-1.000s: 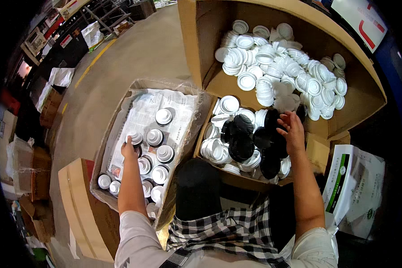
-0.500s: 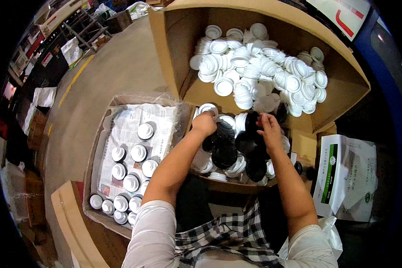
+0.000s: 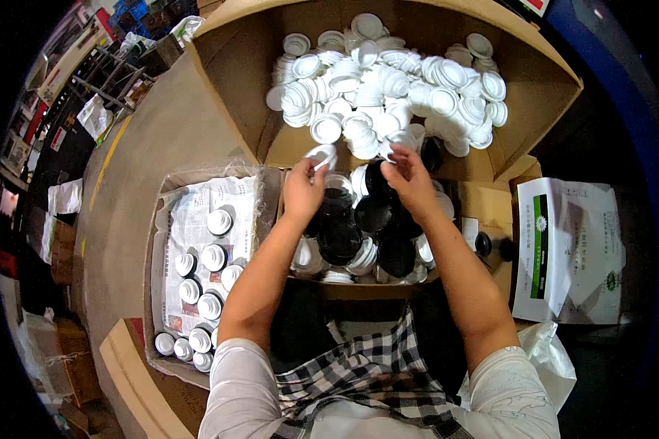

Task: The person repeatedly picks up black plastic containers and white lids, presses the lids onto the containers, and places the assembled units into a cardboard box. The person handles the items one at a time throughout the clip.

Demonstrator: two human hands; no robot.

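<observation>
My left hand [image 3: 305, 189] pinches a white round plastic lid [image 3: 321, 155], lifted above the near box. To its right, my right hand [image 3: 411, 183] has its fingertips closed on another white lid [image 3: 397, 139], partly hidden and slightly blurred. Below both hands, the near cardboard box [image 3: 359, 291] holds black round lids [image 3: 340, 240] mixed with white ones [image 3: 362, 257]. Beyond it, a large tilted carton [image 3: 249, 95] contains a heap of white lids [image 3: 388, 82].
At left, a newspaper-lined box [image 3: 154, 293] holds several white stepped pieces [image 3: 209, 306] on dark bases. A cardboard flap [image 3: 143, 384] sticks out in front of it. To the right lie a printed white package [image 3: 575, 252] and a clear plastic bag [image 3: 551, 362].
My left hand has lifted away from the near box with a white lid. The right hand has shifted toward the large carton's edge and closed on a white lid. The view has shifted.
</observation>
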